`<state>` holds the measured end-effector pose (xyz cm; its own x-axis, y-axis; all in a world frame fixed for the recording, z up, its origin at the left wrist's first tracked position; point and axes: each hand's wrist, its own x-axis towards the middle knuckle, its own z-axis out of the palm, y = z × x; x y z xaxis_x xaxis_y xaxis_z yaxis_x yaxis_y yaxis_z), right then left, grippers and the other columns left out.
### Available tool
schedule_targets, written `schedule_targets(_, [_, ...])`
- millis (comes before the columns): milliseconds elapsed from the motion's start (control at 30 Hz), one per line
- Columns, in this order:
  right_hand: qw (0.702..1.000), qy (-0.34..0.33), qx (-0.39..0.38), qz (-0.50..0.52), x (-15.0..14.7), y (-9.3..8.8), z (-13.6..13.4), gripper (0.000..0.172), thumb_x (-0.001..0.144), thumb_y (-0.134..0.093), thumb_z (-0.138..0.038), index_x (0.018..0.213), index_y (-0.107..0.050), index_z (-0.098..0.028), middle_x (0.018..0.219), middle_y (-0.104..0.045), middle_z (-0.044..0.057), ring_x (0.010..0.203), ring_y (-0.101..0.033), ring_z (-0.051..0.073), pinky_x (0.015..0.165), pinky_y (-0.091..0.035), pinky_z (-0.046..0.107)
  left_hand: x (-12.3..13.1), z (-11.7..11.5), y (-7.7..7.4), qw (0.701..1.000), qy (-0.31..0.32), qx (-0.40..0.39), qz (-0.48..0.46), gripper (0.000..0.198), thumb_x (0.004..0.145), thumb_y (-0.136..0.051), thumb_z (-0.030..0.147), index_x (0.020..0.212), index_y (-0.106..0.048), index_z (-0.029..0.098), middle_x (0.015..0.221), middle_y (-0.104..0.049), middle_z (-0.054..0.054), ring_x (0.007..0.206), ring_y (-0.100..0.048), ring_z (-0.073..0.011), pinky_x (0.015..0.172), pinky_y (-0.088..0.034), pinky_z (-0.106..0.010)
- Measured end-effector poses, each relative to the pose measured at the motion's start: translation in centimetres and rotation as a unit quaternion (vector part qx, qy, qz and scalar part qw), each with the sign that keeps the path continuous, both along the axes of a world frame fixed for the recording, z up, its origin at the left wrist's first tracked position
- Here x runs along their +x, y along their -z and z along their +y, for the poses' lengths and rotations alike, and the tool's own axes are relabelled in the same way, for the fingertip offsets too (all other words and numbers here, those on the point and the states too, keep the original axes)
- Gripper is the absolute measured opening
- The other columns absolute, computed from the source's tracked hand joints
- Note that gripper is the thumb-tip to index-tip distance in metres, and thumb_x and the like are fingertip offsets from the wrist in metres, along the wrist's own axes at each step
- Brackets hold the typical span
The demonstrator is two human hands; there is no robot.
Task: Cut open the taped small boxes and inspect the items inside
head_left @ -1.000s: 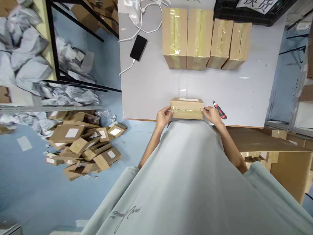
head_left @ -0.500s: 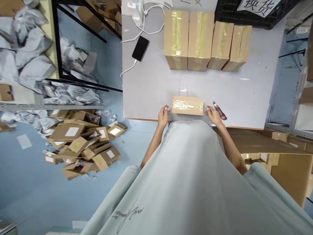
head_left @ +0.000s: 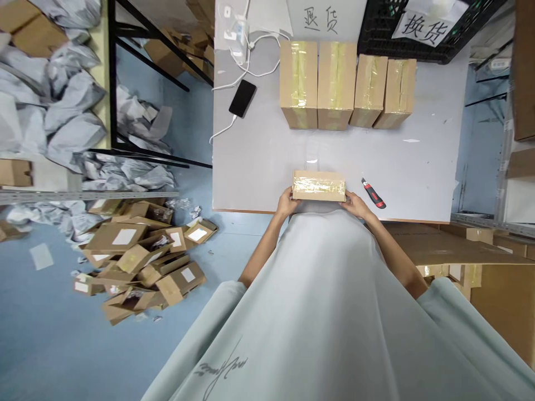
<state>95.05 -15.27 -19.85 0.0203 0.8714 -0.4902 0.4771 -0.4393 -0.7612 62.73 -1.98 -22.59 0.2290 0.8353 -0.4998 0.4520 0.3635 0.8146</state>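
Note:
A small cardboard box (head_left: 319,186) with shiny tape along its top lies near the front edge of the table (head_left: 259,172). My left hand (head_left: 286,203) grips its left end, the fingertips partly hidden beside and under it. At the opposite end my right hand (head_left: 355,204) holds the lower right corner, so the box sits between both hands. A red and black utility knife (head_left: 373,193) rests on the table just right of my right hand, touched by neither.
Several taped cardboard boxes (head_left: 298,83) stand in a row at the back. Behind them is a black crate (head_left: 434,53) with a paper sign. A phone (head_left: 242,98) with a white cable lies at left. Opened cartons (head_left: 142,250) are heaped on the floor, below grey parcels (head_left: 71,83).
Both hands have closed in from beside the small box and now grip its two ends. My right hand has moved away from the knife. The view has shifted slightly.

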Motion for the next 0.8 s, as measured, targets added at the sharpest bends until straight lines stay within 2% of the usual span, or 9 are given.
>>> schedule_targets(100, [0.998,0.036,0.039,0.022,0.3,-0.5,-0.1,0.049,0.1,-0.076,-0.052,0.139,-0.08,-0.022,0.136,-0.081,0.016,0.126,-0.077,0.035,0.109,-0.067,0.049,-0.4,-0.3,-1.2,1.0,0.005,0.002,-0.025,0.071,0.069,-0.088,0.029,0.139,-0.077,0.017,0.158,-0.071,-0.02,0.149,-0.067,-0.0409,0.123,-0.06,-0.058])
schedule_targets(167, [0.996,0.058,0.055,0.044,0.5,-1.2,-0.2,0.055,0.101,-0.073,-0.068,0.129,-0.083,-0.022,0.137,-0.08,0.017,0.135,-0.073,0.036,0.109,-0.067,0.049,-0.8,-0.8,-2.1,0.998,0.015,-0.006,-0.056,0.07,0.076,-0.088,0.04,0.141,-0.077,0.019,0.155,-0.074,-0.019,0.147,-0.069,-0.0392,0.124,-0.059,-0.059])
schedule_targets(233, [0.994,0.073,0.052,0.057,0.6,-1.8,0.0,0.065,0.101,-0.067,-0.082,0.121,-0.085,-0.022,0.135,-0.082,0.017,0.13,-0.077,0.036,0.11,-0.067,0.049,-1.1,-1.2,-2.8,0.997,0.022,-0.011,-0.074,0.07,0.083,-0.087,0.052,0.144,-0.076,0.019,0.152,-0.077,-0.018,0.139,-0.074,-0.0371,0.122,-0.061,-0.057])
schedule_targets(300, [0.994,0.076,0.045,0.063,0.6,-2.2,0.3,0.071,0.101,-0.063,-0.087,0.118,-0.086,-0.022,0.133,-0.084,0.017,0.123,-0.08,0.036,0.112,-0.065,0.051,-1.2,-1.5,-3.2,0.997,0.021,-0.009,-0.072,0.074,0.085,-0.087,0.06,0.145,-0.075,0.018,0.153,-0.077,-0.018,0.134,-0.077,-0.0363,0.118,-0.063,-0.055])
schedule_targets(467, [0.991,0.097,0.04,0.077,0.0,-1.9,1.4,0.078,0.104,-0.053,-0.087,0.127,-0.085,-0.02,0.134,-0.087,0.017,0.122,-0.082,0.038,0.112,-0.064,0.052,-0.8,-1.3,-2.7,0.999,-0.008,0.006,-0.044,0.071,0.09,-0.08,0.065,0.142,-0.076,0.017,0.153,-0.078,-0.019,0.136,-0.076,-0.0367,0.12,-0.062,-0.056])
schedule_targets(667, [0.989,0.118,0.022,0.087,-0.2,-0.8,1.8,0.073,0.105,-0.058,-0.081,0.143,-0.08,-0.022,0.145,-0.083,0.015,0.129,-0.081,0.033,0.117,-0.063,0.05,-0.5,-0.5,-1.7,0.999,-0.022,0.004,-0.026,0.058,0.095,-0.078,0.051,0.139,-0.077,0.015,0.151,-0.079,-0.02,0.132,-0.079,-0.0353,0.12,-0.063,-0.054])
schedule_targets(800, [0.99,0.105,0.012,0.098,-0.2,-0.5,1.4,0.069,0.104,-0.064,-0.076,0.142,-0.079,-0.021,0.146,-0.083,0.016,0.131,-0.081,0.033,0.12,-0.062,0.052,-0.2,-0.5,-1.2,0.999,-0.028,-0.003,-0.017,0.053,0.095,-0.079,0.048,0.138,-0.078,0.016,0.148,-0.08,-0.019,0.128,-0.08,-0.0339,0.119,-0.063,-0.053])
